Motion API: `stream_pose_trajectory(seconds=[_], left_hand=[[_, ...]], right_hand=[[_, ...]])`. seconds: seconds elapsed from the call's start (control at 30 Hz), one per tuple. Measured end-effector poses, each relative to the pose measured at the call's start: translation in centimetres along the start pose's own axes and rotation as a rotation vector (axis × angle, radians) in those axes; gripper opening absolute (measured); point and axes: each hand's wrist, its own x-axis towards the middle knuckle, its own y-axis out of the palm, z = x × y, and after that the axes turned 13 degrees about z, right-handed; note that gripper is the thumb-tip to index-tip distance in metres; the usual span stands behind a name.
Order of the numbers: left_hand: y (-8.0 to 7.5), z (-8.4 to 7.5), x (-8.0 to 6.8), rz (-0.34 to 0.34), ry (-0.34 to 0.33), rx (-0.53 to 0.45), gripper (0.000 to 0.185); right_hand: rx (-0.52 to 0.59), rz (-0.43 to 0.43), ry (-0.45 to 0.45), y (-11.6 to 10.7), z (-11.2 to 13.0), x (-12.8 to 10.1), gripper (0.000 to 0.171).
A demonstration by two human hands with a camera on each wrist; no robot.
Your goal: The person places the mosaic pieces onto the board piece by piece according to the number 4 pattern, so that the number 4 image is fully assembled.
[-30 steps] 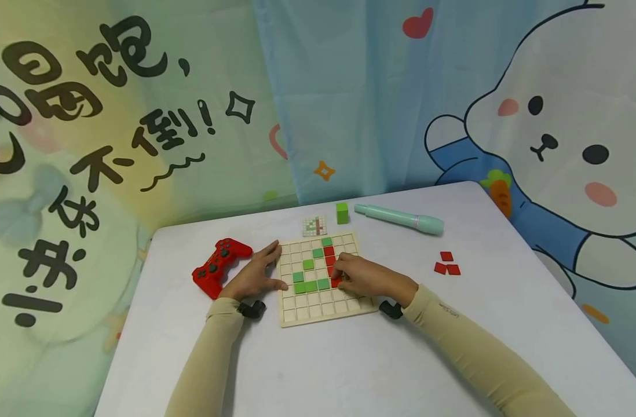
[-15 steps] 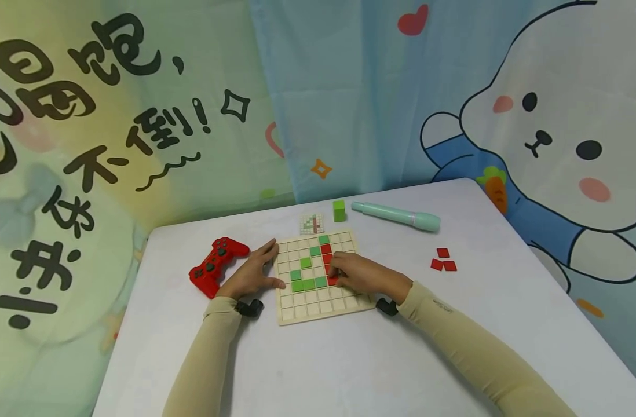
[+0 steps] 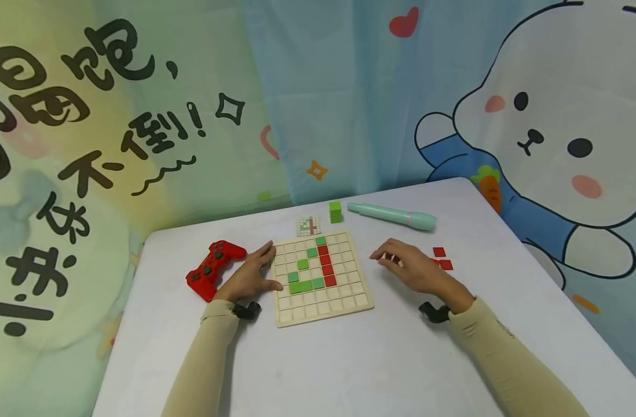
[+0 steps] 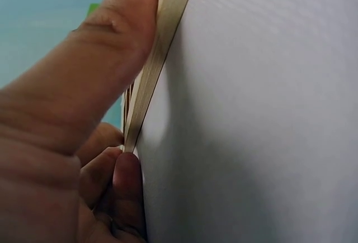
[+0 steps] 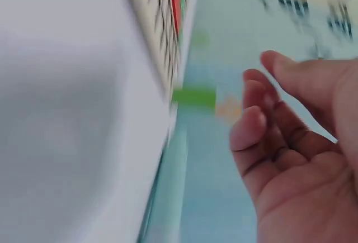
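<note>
My left hand rests against the left side of a square wooden grid board, its thumb and fingers spread along the edge. In the left wrist view the thumb lies at the board's edge. On the grid, red tiles stand in a column, with several green tiles in a curve to their left. My right hand hovers right of the board, fingers loosely bent, nothing between them. Beyond it lie loose red tiles, partly hidden by the hand.
A small patterned grid card and a green block sit behind the board. A mint-green, torch-shaped stick lies at the back right. Left of my left hand is a red game controller. A printed curtain hangs behind the table.
My right hand has come off the red column and moved right, toward the loose red tiles, uncovering the column. My left hand has stayed at the board's edge. The view has shifted slightly.
</note>
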Motion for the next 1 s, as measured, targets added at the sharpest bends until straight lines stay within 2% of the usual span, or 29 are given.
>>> stream_pose_trajectory(seconds=[0.07,0.17,0.23,0.3,0.5,0.7,1.0], left_hand=[[0.0,0.1,-0.3,-0.003,-0.008,-0.012,0.112],[-0.1,0.2,-0.6,0.0,-0.015,-0.006,0.111],[0.0,0.2,-0.7,0.004,-0.014,0.002,0.111],[-0.1,0.1,-0.7,0.005,-0.009,0.006,0.111],[0.0,-0.5,-0.3,0.011,0.015,-0.005,0.11],[0.0,-0.1,-0.3,0.01,0.032,-0.004,0.11],[-0.2,0.1,-0.1,-0.006,0.021,0.009,0.11]], right_hand=[[0.032,-0.105,0.058,-1.3,-1.6,-2.2,0.02],[0.06,-0.243,0.2,-2.8,-3.8,-5.5,0.021],[0.065,-0.292,0.292,-3.3,-4.9,-7.3,0.022],[0.05,-0.313,0.347,-3.5,-5.9,-8.6,0.023],[0.019,-0.232,0.421,-3.1,-8.6,-10.1,0.031],[-0.016,-0.098,0.475,-2.3,-10.2,-9.5,0.044],[-0.077,-0.089,0.446,-2.1,-9.9,-8.4,0.035]])
